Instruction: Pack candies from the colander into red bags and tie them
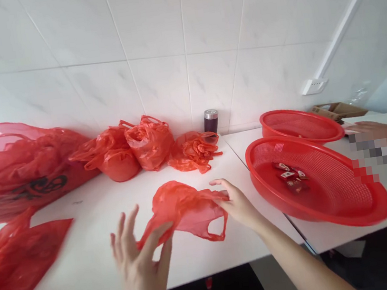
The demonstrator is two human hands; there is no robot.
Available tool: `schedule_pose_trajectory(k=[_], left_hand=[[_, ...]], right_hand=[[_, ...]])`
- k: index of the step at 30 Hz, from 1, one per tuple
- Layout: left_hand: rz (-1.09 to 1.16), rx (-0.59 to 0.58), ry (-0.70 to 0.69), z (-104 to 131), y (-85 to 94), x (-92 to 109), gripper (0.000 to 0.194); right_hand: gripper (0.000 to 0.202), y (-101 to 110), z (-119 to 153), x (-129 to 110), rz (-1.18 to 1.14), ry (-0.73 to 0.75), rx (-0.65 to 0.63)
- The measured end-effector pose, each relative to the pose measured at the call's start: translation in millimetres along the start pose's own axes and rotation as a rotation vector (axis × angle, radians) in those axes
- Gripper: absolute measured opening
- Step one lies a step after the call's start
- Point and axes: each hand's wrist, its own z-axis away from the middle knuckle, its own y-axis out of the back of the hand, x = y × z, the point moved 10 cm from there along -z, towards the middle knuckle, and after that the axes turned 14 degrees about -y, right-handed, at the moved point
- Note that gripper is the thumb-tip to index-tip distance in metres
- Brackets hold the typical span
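Note:
Between my two hands a thin red plastic bag [184,206] is spread just over the white table, its handle loop hanging toward me. My left hand [141,258] pinches the bag's left edge between thumb and index finger, the other fingers raised. On the opposite side, my right hand [236,204] has its fingers closed on the bag's right edge. To the right of that hand stands a large red plastic basket [340,191], with several small dark red packets [293,176] lying in its bottom.
Along the tiled wall sit a big red bag [23,188], filled red bags [150,144], a crumpled red bag [197,149] and a dark flask [211,122]. More red plastic [19,265] lies at left. Another basket [300,125], a cardboard box [340,110] and another person's hand [374,128] are at right.

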Motion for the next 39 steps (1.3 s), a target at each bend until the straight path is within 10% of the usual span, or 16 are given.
schedule_pose_trajectory(k=[5, 10, 14, 18, 22, 26, 30, 33, 37, 39], left_hand=[[0.100, -0.125, 0.113, -7.6, -46.1, -14.4, 0.042], [0.844, -0.249, 0.745, 28.1, -98.5, -60.5, 0.026], [1.453, -0.018, 1.351, 69.1, -113.5, -67.5, 0.010], [1.556, 0.067, 1.534, 85.4, -107.1, -79.7, 0.017], [1.507, 0.080, 1.377, 80.5, -91.0, -93.7, 0.019], [1.366, -0.335, 0.801, 59.0, -87.6, -70.2, 0.011], [0.633, -0.648, 0.343, 55.5, -94.8, -62.1, 0.033], [0.255, -0.476, 0.227, 27.6, -71.3, -64.0, 0.057], [-0.012, 0.089, 0.096, -18.1, 10.9, -49.5, 0.038], [0.021, 0.052, 0.122, -24.4, 11.6, -52.0, 0.045]], right_hand=[[0.032, -23.7, 13.4, -15.9, -0.160, 0.026, -0.180], [0.030, -28.7, 20.7, -8.4, -0.435, -0.002, -0.347], [0.034, -16.8, 16.7, 10.8, -0.663, -0.047, -0.412], [0.006, -9.1, 21.5, 11.7, -0.402, 0.001, -0.447], [0.028, -4.4, 23.0, 10.9, 0.363, 0.067, -0.231], [0.088, 10.2, 11.2, 18.1, 0.683, -0.025, 0.052], [0.102, 6.0, 5.1, 21.3, 0.789, -0.066, 0.066], [0.100, 8.8, 15.5, -1.8, 0.812, 0.018, 0.143], [0.068, 40.7, 54.2, -56.9, 0.606, 0.314, 0.477], [0.058, 51.5, 59.4, -60.3, 0.512, 0.345, 0.478]])
